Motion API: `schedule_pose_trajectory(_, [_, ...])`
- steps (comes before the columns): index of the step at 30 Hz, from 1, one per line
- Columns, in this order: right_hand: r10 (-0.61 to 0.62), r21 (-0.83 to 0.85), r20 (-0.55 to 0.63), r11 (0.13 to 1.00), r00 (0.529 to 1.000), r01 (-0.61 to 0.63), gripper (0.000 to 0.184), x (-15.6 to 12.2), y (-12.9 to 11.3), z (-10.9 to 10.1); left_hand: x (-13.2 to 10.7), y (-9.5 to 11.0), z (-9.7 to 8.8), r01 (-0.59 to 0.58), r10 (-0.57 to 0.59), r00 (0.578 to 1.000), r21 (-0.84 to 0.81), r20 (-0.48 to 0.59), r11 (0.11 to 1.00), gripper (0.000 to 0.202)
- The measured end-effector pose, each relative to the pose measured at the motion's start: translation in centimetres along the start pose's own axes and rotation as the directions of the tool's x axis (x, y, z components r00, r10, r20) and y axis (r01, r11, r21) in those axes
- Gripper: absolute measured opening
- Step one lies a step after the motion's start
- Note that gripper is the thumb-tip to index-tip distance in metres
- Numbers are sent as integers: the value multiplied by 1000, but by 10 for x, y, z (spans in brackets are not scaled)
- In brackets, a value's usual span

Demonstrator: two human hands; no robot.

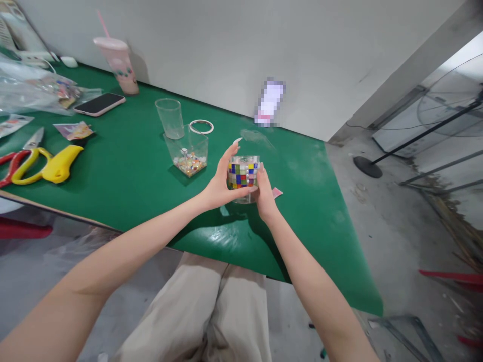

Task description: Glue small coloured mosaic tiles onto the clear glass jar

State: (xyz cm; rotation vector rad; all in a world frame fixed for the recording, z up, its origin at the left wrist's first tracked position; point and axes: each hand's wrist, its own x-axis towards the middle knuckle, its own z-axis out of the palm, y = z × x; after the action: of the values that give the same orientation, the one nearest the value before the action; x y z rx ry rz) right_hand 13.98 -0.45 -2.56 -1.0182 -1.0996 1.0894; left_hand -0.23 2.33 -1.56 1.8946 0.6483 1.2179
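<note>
Between my hands is a clear cup [243, 176] covered with colourful square mosaic tiles and a few pearl beads; its lower part is bare. My left hand [221, 183] grips its left side, thumb across the front and fingers behind. My right hand [265, 188] holds the right side, with most of its fingers hidden behind the cup. A small pink piece [277, 192] lies just right of my right hand. To the left stands a clear angular container [188, 153] with mixed beads and tiles in its bottom.
A clear tumbler [169, 118] and a white ring [201, 126] are behind the bead container. Scissors [33, 158], a yellow-handled tool [62, 163], a phone [100, 104], plastic bags [33, 90] and a pink drink cup [118, 63] occupy the left. A pixelated screen [269, 102] leans against the wall.
</note>
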Motion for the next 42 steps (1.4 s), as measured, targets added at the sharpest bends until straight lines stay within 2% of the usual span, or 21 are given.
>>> schedule_pose_trajectory(12, [7, 4, -1, 1000, 1000, -7, 51, 1, 2, -2, 2, 7, -1, 9, -9, 1000, -22, 15, 1000, 101])
schedule_pose_trajectory(18, [82, 24, 8, 996, 997, -82, 56, -1, -6, 0, 1, 5, -1, 39, -37, 999, -63, 40, 997, 115])
schedule_pose_trajectory(26, [0, -20, 0, 1000, 1000, 0, 53, -1, -4, 0, 1, 6, -1, 63, -61, 997, -56, 51, 996, 106])
schedule_pose_trajectory(35, [9, 14, 12, 1000, 1000, -9, 45, -1, -3, 0, 2, 6, 0, 41, -38, 998, -50, 51, 998, 100])
schedule_pose_trajectory(42, [-12, 1, 23, 1000, 1000, 12, 44, -2, -2, -2, 2, 8, -3, 120, -106, 990, -156, 95, 980, 109])
